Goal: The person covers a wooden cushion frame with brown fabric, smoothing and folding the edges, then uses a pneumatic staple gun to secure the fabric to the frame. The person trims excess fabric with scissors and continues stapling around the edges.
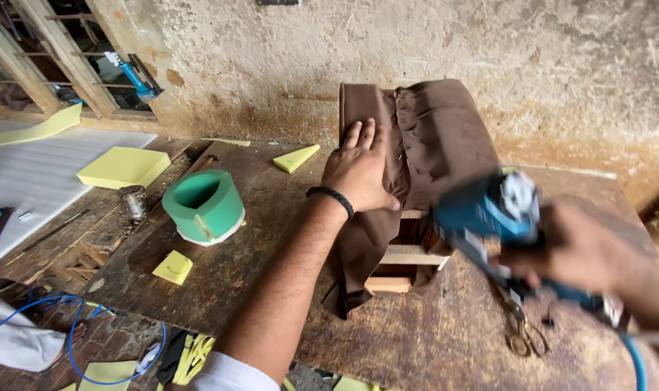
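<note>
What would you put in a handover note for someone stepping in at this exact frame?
Left hand: flat, palm down on the brown cloth, pressing it over a wooden frame on the workbench.
Right hand: gripping a blue power tool, blurred, held just right of the cloth; its blue hose runs off the lower edge.
Scissors lie on the bench under the tool.
Done: cloth draped over the frame's top and front.
Left: the frame's lower wood is uncovered; whether any cloth is fastened cannot be told.

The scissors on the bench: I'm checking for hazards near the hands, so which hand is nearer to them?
Right. The right hand, gripping a blue power tool, is just above the scissors. The left hand lies flat on the brown cloth, farther up and to the left.
</note>
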